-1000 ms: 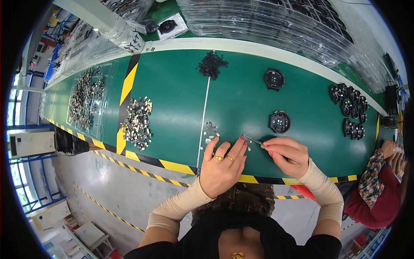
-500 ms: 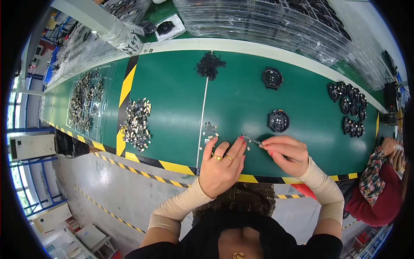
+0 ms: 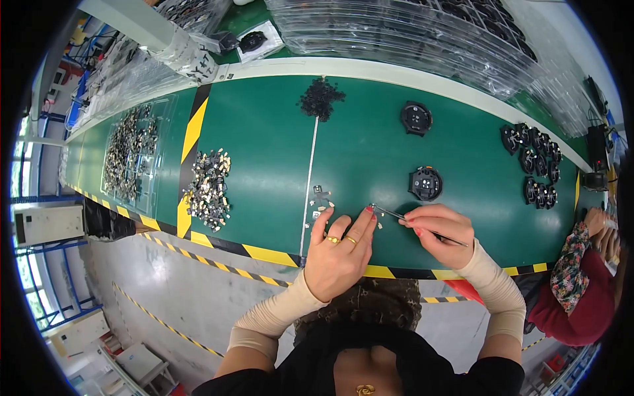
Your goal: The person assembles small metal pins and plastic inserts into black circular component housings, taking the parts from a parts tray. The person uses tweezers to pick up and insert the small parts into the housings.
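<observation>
the person's left hand [image 3: 337,261] was palm down over a green work table [image 3: 264,138], fingers loosely spread and slightly bent, two of them wearing gold-coloured rings. its red-nailed fingertip, the farthest to the right, touched or lay right beside a tiny light-coloured part [image 3: 374,205]; what lay under the palm could not be told. the right hand [image 3: 442,234] was closed in a pinch around a slim metal tool [image 3: 389,212], whose tip met the same spot by that fingertip while its other end stuck out past the hand.

a few small loose parts [image 3: 321,196] lay just beyond the left hand's fingers. ahead of the right hand sat one round black housing [image 3: 426,183], with a second black housing [image 3: 417,119] farther off. a heap of small dark and cream parts [image 3: 210,191] lay to the left, and a pile of tiny black pieces [image 3: 320,99] near the far edge. black assemblies [image 3: 541,198] were grouped at the right.

for writing, dark marks like hand lettering showed on the wrapping [image 3: 195,65] of a pale post [image 3: 135,23]; other print was too small to read.
</observation>
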Demonstrator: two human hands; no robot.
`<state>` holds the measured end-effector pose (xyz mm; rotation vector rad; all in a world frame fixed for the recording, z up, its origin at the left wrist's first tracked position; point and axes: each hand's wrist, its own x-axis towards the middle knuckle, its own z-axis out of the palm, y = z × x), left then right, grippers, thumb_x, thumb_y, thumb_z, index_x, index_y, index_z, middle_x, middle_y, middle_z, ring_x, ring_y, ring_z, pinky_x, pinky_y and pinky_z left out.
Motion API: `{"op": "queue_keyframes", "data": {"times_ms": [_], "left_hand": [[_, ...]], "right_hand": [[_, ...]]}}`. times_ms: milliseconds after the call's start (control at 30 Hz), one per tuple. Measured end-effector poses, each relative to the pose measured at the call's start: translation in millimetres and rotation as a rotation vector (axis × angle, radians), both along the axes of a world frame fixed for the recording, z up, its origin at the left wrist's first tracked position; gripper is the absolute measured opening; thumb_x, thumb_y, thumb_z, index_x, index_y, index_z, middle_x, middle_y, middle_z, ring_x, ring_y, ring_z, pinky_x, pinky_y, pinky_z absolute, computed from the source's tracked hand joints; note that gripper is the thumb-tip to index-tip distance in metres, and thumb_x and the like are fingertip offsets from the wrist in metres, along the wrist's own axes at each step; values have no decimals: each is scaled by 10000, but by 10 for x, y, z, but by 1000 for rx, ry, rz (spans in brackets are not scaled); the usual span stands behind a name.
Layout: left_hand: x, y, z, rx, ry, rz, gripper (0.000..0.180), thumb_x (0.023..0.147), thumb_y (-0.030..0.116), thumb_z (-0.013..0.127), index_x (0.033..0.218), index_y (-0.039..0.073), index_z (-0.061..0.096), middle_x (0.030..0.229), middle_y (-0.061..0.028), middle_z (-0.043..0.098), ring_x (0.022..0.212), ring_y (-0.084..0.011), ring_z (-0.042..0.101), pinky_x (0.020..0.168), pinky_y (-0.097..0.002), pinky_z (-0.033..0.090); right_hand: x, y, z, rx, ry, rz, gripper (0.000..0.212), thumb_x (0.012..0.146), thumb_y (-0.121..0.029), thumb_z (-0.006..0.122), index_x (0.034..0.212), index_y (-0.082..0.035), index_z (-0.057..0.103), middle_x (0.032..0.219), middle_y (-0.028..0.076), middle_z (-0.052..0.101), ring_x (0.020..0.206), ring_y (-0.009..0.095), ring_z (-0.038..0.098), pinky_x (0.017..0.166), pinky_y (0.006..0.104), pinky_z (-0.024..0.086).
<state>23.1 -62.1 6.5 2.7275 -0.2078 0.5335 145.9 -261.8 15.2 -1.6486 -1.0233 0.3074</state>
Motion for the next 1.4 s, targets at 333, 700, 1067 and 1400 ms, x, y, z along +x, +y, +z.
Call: {"op": "queue_keyframes", "data": {"times_ms": [333,700,1067,1400], "left_hand": [[19,7,-1,-36,5,-19,385,756,63,693,1138,19,671,1236,-71,607,998,-243,543,1028,-489,379],[-24,54,51,-166,-80,-55,416,745,42,710,1159,67,681,1206,-90,577,1039,-285,527,966,-473,421],[469,-520,33,-69,-91,-140,360,754,120,706,1099,22,679,1114,-96,591,948,-277,576,864,-400,493],[40,-314,-86,-241,-19,-283,363,721,18,633,1081,6,672,1095,-77,602,953,-246,584,862,-398,497]], "right_hand": [[44,-140,3,-49,-361,123,275,765,93,665,1035,45,686,1119,173,655,888,264,691,723,320,578],[176,-151,79,-187,-971,397,366,726,-21,677,1090,20,684,1173,180,634,1010,319,679,827,340,586],[-131,-545,-3,469,668,-565,156,931,37,583,1057,61,671,1084,209,664,889,311,707,774,351,589],[-336,-531,-43,306,759,-558,150,945,21,547,1029,-40,439,999,259,661,748,275,716,660,308,590]]}}
